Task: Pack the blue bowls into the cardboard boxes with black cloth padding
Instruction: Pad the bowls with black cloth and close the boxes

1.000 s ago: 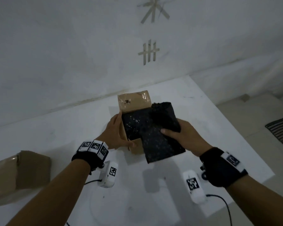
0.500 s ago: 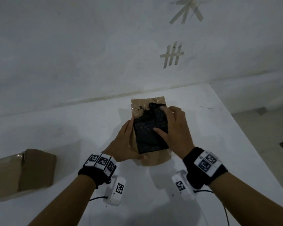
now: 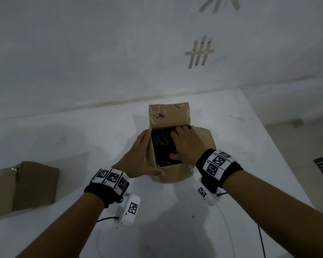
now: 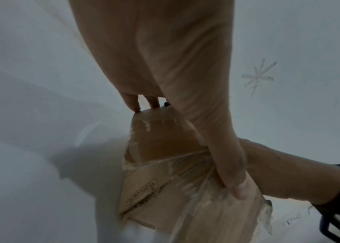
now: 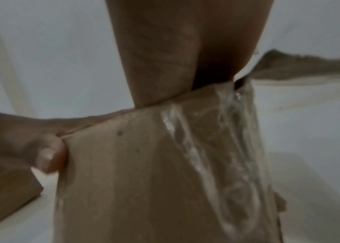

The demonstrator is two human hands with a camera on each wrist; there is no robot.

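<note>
An open cardboard box [image 3: 172, 173] stands on the white table [image 3: 241, 146], its back flap up. Black cloth [image 3: 161, 141] fills the inside, and a small bluish streak [image 3: 165, 162] shows at the near edge; I cannot tell whether it is a bowl. My left hand [image 3: 145, 151] grips the box's left wall, thumb across the front corner [image 4: 235, 185]. My right hand [image 3: 175, 142] reaches into the box with spread fingers pressing down on the cloth. In the right wrist view its palm [image 5: 165, 57] dips behind the taped front wall [image 5: 133, 172].
A second cardboard box [image 3: 28, 185] lies at the table's left edge. The wall [image 3: 101, 53] with tape marks runs close behind the box. The table's right edge drops to the floor [image 3: 306, 142]. Cables [image 3: 261, 239] trail from the wrist cameras.
The black cloth, held above the box a second ago, now sits down inside it. My right hand has followed it in and presses on it. My left hand stays on the box's left side.
</note>
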